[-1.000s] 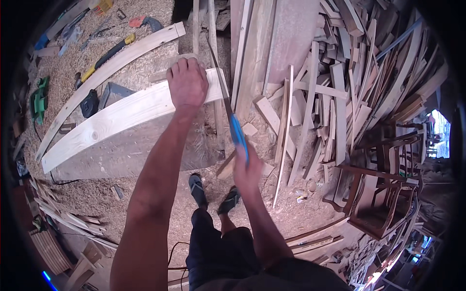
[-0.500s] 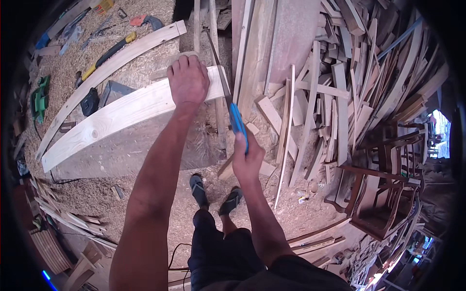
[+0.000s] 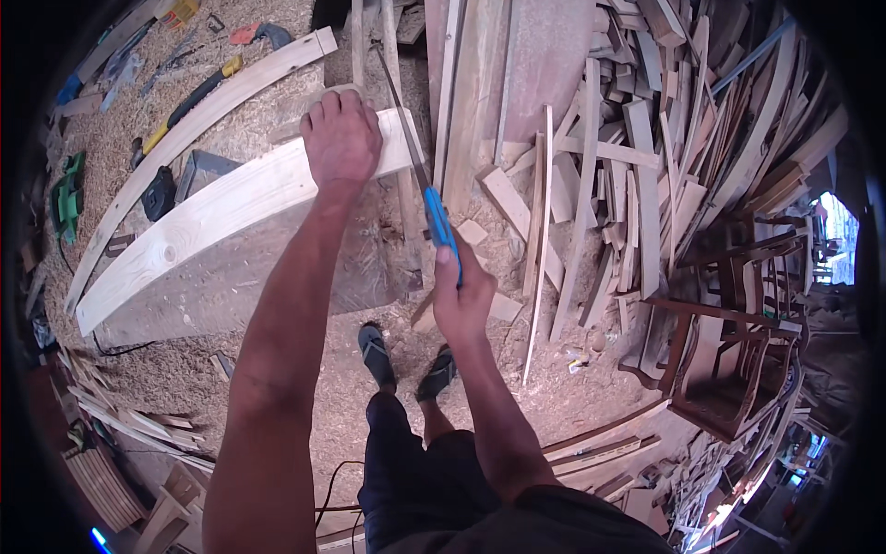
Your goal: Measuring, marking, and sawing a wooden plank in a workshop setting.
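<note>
My left hand (image 3: 341,138) lies over a pale curved wooden board (image 3: 231,198) near its right end, the fingers bent over the far edge. In my right hand (image 3: 466,300) is the blue handle of a handsaw (image 3: 437,217), with the fingers wrapped round it. The saw's narrow dark blade (image 3: 399,102) points away from me and runs along the board's right end. Whether its teeth are in the wood, I cannot tell. Under the board is a broad dusty wooden panel (image 3: 240,286).
A second curved board (image 3: 198,138) lies beyond, beside a yellow-and-black tool (image 3: 194,102), a black tape measure (image 3: 159,194) and a green tool (image 3: 69,198). Offcuts (image 3: 637,185) are heaped at right, near a wooden chair (image 3: 729,360). Sawdust and shavings cover the ground around my sandalled feet (image 3: 377,358).
The whole view has shifted slightly. Against the board, the saw has come back a little toward me. My left hand keeps its place on the board.
</note>
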The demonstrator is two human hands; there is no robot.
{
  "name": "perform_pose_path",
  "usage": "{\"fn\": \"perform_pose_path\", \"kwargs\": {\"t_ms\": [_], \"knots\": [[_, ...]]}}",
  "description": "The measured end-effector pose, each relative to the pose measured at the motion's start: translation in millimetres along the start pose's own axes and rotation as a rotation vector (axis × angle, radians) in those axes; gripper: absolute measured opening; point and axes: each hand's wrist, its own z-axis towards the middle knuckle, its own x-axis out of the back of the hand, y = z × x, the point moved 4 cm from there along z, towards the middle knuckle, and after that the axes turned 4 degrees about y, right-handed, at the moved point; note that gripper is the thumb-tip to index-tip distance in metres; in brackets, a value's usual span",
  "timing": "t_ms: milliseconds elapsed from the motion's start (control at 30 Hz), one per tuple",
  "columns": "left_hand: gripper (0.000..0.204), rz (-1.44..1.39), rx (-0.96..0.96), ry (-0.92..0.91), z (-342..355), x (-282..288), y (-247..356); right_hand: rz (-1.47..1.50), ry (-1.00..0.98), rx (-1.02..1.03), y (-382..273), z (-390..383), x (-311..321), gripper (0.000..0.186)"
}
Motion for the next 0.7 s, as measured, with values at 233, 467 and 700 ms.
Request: {"fn": "perform_pose_path", "kwargs": {"t_ms": [233,467,700], "knots": [[0.031,0.036,0.010,0.002,-11,5,-4,0.085,0.067,0.149,38,-89,30,0.048],[0.032,0.045,-0.012,0.025,14,0,-9,0.059,0.028,0.036,27,-31,-4,0.050],[0.032,0.051,-0.007,0.025,1,0,-5,0.079,0.065,0.158,35,-67,19,0.048]]}}
